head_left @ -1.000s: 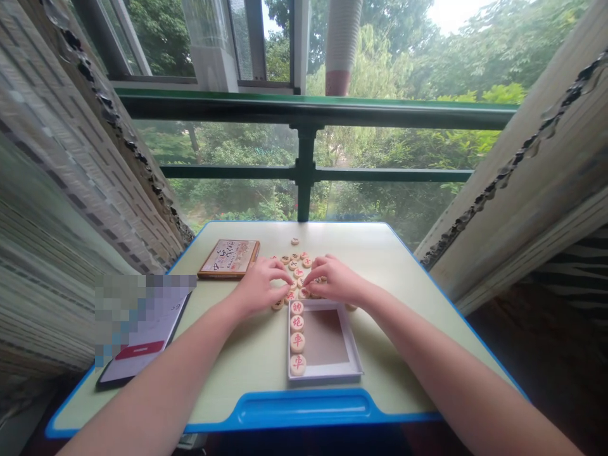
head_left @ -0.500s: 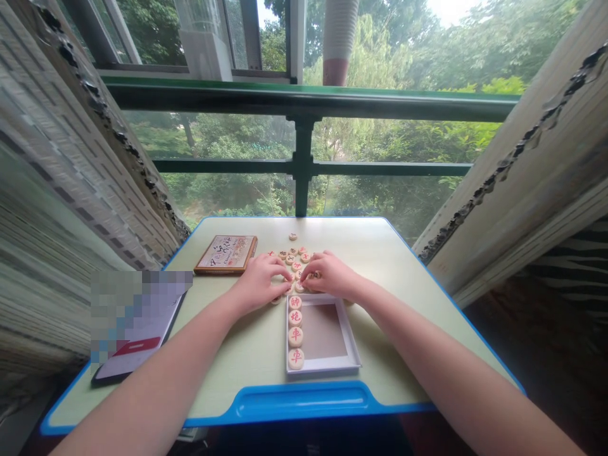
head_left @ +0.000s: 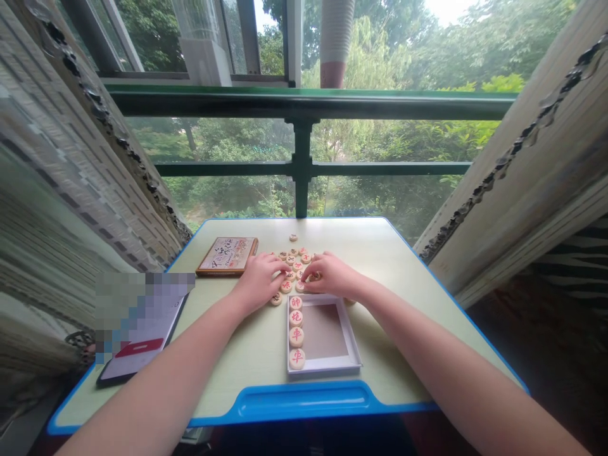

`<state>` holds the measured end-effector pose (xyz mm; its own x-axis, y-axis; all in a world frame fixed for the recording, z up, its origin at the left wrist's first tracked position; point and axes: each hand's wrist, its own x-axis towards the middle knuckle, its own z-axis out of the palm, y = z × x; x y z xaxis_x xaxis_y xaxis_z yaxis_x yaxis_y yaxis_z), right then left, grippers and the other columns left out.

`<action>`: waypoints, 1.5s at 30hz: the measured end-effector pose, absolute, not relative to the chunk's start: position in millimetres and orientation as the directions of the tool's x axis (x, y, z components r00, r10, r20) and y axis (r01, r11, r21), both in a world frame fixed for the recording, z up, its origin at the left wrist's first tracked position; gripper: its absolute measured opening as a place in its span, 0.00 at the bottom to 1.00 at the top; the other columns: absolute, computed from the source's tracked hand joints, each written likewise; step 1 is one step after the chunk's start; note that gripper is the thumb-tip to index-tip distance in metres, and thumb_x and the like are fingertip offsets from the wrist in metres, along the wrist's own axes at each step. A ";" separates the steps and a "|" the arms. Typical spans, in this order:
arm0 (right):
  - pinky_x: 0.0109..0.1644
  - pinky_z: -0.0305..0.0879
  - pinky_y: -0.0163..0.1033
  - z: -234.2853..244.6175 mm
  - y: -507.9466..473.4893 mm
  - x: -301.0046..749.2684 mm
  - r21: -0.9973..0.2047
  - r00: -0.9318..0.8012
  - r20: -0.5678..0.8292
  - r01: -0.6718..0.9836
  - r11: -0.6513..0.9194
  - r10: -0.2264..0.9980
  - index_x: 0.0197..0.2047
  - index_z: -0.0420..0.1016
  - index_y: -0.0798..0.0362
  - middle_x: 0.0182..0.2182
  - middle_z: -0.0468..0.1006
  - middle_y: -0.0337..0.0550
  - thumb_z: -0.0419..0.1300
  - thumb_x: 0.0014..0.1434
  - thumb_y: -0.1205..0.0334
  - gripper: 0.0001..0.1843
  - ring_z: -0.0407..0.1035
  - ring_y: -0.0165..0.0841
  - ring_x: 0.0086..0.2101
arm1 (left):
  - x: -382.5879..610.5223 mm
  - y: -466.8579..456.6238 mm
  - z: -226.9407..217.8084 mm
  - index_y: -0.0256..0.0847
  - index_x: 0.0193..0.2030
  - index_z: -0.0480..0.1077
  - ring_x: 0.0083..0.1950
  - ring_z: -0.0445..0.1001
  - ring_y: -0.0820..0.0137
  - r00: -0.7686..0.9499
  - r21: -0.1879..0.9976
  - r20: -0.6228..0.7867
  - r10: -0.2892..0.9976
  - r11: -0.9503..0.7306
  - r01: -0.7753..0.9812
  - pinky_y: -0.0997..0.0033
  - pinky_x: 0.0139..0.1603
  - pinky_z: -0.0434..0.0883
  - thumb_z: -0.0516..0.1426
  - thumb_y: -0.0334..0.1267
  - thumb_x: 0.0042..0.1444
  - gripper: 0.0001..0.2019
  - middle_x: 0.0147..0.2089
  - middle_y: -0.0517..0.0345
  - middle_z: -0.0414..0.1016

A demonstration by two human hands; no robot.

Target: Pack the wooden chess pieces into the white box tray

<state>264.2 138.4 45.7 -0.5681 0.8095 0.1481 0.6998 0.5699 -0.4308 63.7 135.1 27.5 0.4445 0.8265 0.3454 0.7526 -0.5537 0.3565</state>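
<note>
Several round wooden Chinese chess pieces (head_left: 297, 265) with red or dark characters lie loosely grouped on the table, between and beyond my hands. My left hand (head_left: 260, 282) rests at the left side of the group, thumb and fingers apart, fingertips near a red-marked piece (head_left: 285, 286). Opposite it, my right hand (head_left: 332, 275) has bent, spread fingers, and their tips touch the right edge of another piece (head_left: 300, 286). Its palm hides some pieces. Just nearer to me sits a shallow white box (head_left: 357, 365), with a column of red-marked pieces (head_left: 296, 318) along its left side.
A brown-edged chess box lid (head_left: 227, 254) lies at the left back, and a tablet (head_left: 142, 342) at the left edge. One piece (head_left: 293, 237) is apart at the back. The table (head_left: 403, 354) has a blue front tray (head_left: 304, 400); a green railing (head_left: 304, 104) stands beyond.
My left fingers have drawn back slightly, uncovering the red-marked piece beside them. My right hand stays almost in place. The column in the box looks the same.
</note>
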 end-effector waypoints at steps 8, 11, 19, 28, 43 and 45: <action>0.44 0.57 0.37 50.7 134.1 262.1 -0.417 -0.565 0.147 0.709 0.569 0.812 0.31 0.79 0.51 0.28 0.72 0.40 0.66 0.45 0.61 0.07 0.64 0.30 0.31 | 64.5 133.0 28.4 0.45 0.36 0.75 0.45 0.68 0.63 0.454 0.341 0.353 0.818 -0.565 0.751 0.60 0.47 0.58 0.52 0.35 0.55 0.09 0.40 0.57 0.76; 0.43 0.57 0.37 50.0 134.6 262.0 -0.411 -0.569 0.154 0.706 0.576 0.808 0.32 0.79 0.51 0.28 0.73 0.40 0.66 0.45 0.62 0.08 0.64 0.30 0.31 | 64.6 133.0 27.9 0.45 0.36 0.75 0.46 0.68 0.63 0.450 0.349 0.355 0.819 -0.563 0.750 0.59 0.48 0.58 0.52 0.35 0.55 0.09 0.40 0.57 0.76; 0.44 0.56 0.37 41.5 140.6 263.3 -0.435 -0.578 0.171 0.682 0.588 0.798 0.32 0.78 0.54 0.27 0.75 0.40 0.66 0.46 0.60 0.09 0.65 0.29 0.30 | 64.5 132.8 27.8 0.46 0.35 0.75 0.46 0.69 0.63 0.460 0.350 0.340 0.820 -0.564 0.748 0.58 0.49 0.57 0.52 0.32 0.53 0.10 0.41 0.58 0.76; 0.43 0.58 0.38 46.6 134.3 263.2 -0.480 -0.486 0.247 0.690 0.542 0.838 0.33 0.78 0.54 0.30 0.75 0.43 0.66 0.47 0.60 0.09 0.64 0.33 0.33 | 66.9 129.4 30.6 0.45 0.36 0.77 0.45 0.70 0.62 0.452 0.398 0.392 0.801 -0.591 0.702 0.59 0.50 0.59 0.60 0.44 0.49 0.10 0.39 0.56 0.77; 0.42 0.59 0.38 51.7 125.4 266.8 -0.542 -0.440 0.332 0.636 0.550 0.835 0.35 0.78 0.54 0.28 0.73 0.41 0.65 0.48 0.61 0.09 0.64 0.32 0.33 | 65.8 128.8 34.9 0.45 0.42 0.76 0.44 0.71 0.64 0.465 0.537 0.402 0.789 -0.614 0.578 0.62 0.48 0.64 0.58 0.44 0.53 0.12 0.40 0.55 0.77; 0.41 0.59 0.38 51.6 125.4 267.0 -0.541 -0.430 0.344 0.636 0.550 0.835 0.35 0.77 0.54 0.28 0.73 0.41 0.65 0.48 0.61 0.09 0.64 0.32 0.33 | 66.2 127.9 35.3 0.44 0.43 0.76 0.44 0.71 0.64 0.436 0.539 0.428 0.792 -0.610 0.581 0.62 0.48 0.64 0.58 0.44 0.52 0.13 0.41 0.53 0.77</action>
<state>267.0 125.4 51.6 -0.4295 0.8349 0.3443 0.6362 0.5503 -0.5408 66.2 127.9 35.3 0.4357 0.7919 0.4278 0.5805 -0.6105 0.5388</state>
